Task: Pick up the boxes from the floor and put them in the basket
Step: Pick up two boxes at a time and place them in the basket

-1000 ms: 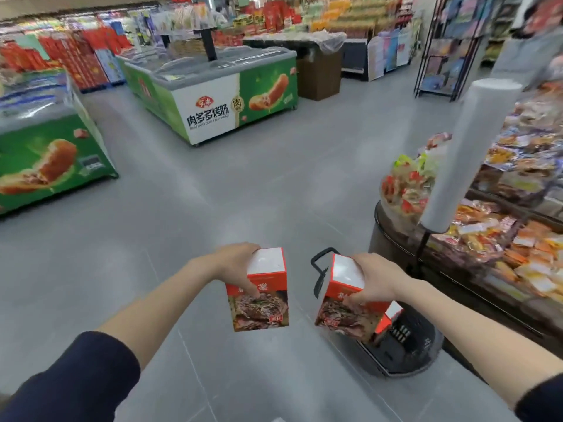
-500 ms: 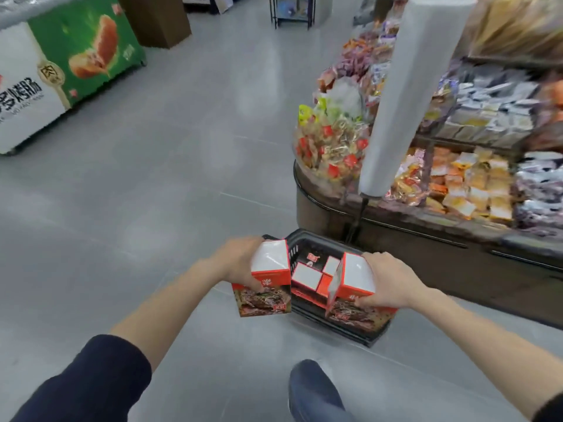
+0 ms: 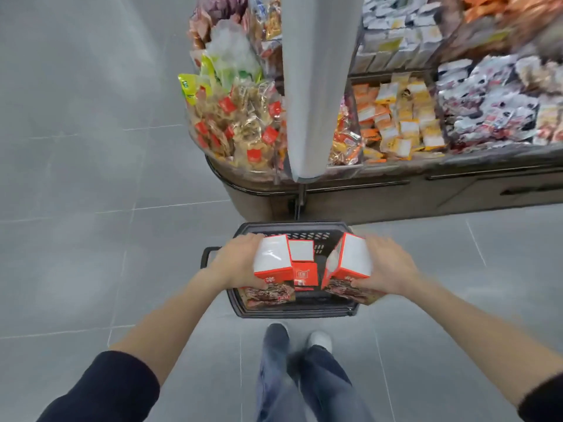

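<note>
The left fingers (image 3: pixel 251 238) curl over the far edge of the left box (image 3: pixel 272 254) and the thumb presses on its near, printed face, so the left hand (image 3: pixel 239 263) grips the box from its outer side. The right fingers (image 3: pixel 376 240) wrap the far edge of the right box (image 3: pixel 353 257) in the same way, thumb on the near face, and the right hand (image 3: pixel 391 266) holds it tilted, top leaning inward. Both boxes are orange and white with a food picture on the lower part.

Each box is over the basket (image 3: pixel 292 313), the left at its left end, the right at its right end. Whether either touches the basket cannot be told. Between them, inside the basket, lie two more boxes (image 3: pixel 301 250), one beyond the other.

The black basket stands on the grey tile floor (image 3: pixel 91 178), just before a stand (image 3: pixel 365 202) heaped with snack packets (image 3: pixel 396 123). A white roll (image 3: pixel 316 86) rises at the stand's edge. Bare forearms lead back to dark sleeves (image 3: pixel 103 388); jeans (image 3: pixel 304 382) and shoes show below.
</note>
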